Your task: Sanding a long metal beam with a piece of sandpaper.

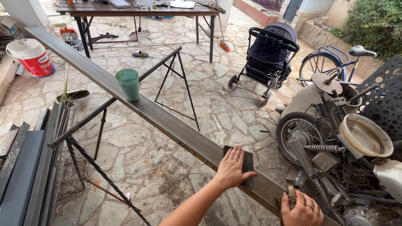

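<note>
Pressing flat, fingers spread, left hand (231, 168) lying on a dark sanding block (246, 163) atop the long steel beam (167, 119), toward its near right end. Gripping a brownish wad, perhaps a brush or rag, (289, 196) against the beam's near edge, right hand (302, 210) curling closed around it, ring showing on one finger.

Running diagonally from far left to near right, beam resting on twisted-rebar trestles (100, 138). Standing on the beam farther along, well apart from the hands, a green plastic cup (128, 84), blocking the way up the beam. Crowding the right side just beside the beam's near end, a stripped motorbike (335, 155) with a round metal bowl (365, 136) lying on it. Sitting farther off on the stone paving (138, 155): a dark pram (268, 52), a blue bicycle (331, 62), a wooden bench (138, 9) carrying tools at far centre, a white-and-red bucket (31, 56) at far left. Stacking at near left, dark metal profiles (25, 175).
</note>
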